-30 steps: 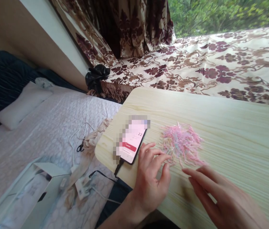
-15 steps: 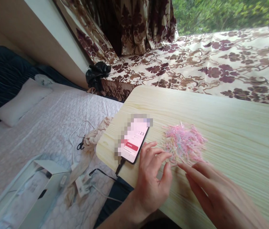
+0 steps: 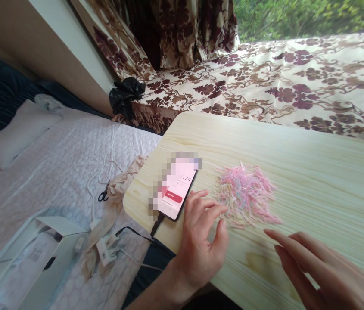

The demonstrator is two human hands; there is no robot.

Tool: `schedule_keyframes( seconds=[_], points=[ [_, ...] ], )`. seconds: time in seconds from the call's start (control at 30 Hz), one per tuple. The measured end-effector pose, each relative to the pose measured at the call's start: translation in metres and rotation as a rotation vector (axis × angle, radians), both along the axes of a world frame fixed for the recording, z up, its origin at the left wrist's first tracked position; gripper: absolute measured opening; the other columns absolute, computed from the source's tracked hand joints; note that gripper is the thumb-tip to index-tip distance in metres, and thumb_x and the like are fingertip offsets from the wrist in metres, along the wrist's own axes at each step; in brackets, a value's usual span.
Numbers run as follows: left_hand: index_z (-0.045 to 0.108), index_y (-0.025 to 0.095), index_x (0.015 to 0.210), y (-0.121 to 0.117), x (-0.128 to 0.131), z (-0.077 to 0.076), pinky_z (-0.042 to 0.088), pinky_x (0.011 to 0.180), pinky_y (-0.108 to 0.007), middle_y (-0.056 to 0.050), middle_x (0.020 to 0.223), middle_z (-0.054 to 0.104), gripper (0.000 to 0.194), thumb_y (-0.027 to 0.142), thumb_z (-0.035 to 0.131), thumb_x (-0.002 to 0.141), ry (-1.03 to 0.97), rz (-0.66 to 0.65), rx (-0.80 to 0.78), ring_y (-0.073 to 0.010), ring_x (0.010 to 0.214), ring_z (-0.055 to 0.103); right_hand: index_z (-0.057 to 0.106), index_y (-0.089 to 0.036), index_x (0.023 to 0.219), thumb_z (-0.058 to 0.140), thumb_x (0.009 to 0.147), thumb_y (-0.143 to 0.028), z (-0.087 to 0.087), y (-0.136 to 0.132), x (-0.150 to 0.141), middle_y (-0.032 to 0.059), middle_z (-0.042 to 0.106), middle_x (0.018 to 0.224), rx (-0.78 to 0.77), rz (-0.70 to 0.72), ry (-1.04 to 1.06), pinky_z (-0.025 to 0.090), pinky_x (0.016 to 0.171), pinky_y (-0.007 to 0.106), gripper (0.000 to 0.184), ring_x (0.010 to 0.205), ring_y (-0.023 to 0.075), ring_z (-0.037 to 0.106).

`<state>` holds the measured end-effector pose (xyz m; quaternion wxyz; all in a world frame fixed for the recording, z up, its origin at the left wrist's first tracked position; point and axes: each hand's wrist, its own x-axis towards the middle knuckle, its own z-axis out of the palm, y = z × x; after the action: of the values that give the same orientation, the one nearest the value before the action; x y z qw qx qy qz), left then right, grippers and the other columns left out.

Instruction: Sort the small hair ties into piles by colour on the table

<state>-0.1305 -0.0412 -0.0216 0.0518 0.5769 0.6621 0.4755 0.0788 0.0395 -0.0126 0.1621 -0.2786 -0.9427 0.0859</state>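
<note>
Pink dominates the tangled heap of thin strips (image 3: 248, 193), with lilac, pale blue and yellowish ones mixed in, its outline ragged and some pieces glossy. It lies flat on the desk (image 3: 314, 181), a smooth, pale wood-grain surface, well in from the rounded left corners. Nearer the left edge rests a slim, glossy phone (image 3: 178, 189) with a black cable (image 3: 156, 224). Just beside the heap, the left hand (image 3: 203, 241) curls loosely, thumb parted from fingers; the right hand (image 3: 317, 262), towards the near edge, has its thumb and fingers slightly spread.
</note>
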Motion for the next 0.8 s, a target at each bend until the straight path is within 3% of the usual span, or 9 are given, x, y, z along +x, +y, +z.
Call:
schedule_keyframes(
  seconds=[0.37,0.8],
  points=[
    [0.063,0.019,0.109,-0.002,0.000,-0.001,0.043,0.110,-0.042,-0.005,0.101,0.065,0.027,0.004,0.052,0.089,0.038,-0.014,-0.035,-0.0212,0.122,0.054,0.056,-0.019,0.131,0.036,0.105,-0.038,0.000,0.005,0.009,-0.0014,0.069,0.079,0.086,-0.102,-0.100,0.047,0.048,0.019,0.038,0.058,0.0099,0.069],
    [0.062,0.021,0.108,-0.003,0.001,-0.002,0.046,0.107,-0.046,-0.006,0.101,0.065,0.026,0.005,0.052,0.090,0.071,0.001,-0.072,-0.0230,0.122,0.054,0.062,-0.023,0.121,0.039,0.104,-0.037,0.007,0.003,0.014,-0.0038,0.064,0.073,0.010,-0.088,-0.033,0.044,0.047,0.019,0.032,0.055,0.0080,0.065]
  ],
)
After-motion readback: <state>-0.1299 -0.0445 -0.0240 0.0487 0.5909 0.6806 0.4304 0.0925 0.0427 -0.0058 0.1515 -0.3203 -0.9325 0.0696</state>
